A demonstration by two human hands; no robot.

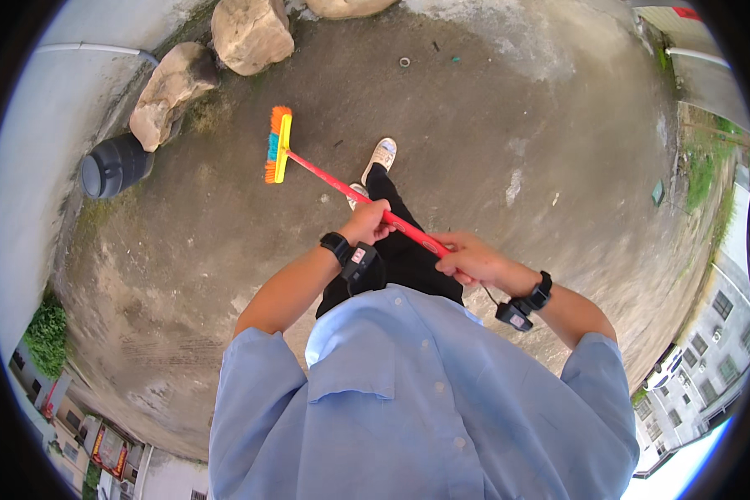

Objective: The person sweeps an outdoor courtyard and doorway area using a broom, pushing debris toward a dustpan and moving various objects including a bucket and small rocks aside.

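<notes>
- Wrapping around a red-handled push broom (333, 179), the fingers of the left hand (368, 222) hold it firmly.
- To their right, the fingers of the right hand (472, 258) grasp the handle's near end.
- Ahead and left of the fingers, the yellow broom head (282, 148) carries orange and teal bristles (272, 146).
- Just beyond the left fingers, a white sneaker (381, 156).
- Farther ahead-left, a black barrel (117, 167) beside a tan boulder (173, 87).

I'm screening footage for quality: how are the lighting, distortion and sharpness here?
Head view: daylight looks soft; the sky at lower right is washed out; fisheye bending curves the pale wall at left; the broom, left hand and right hand look fairly sharp.
</notes>
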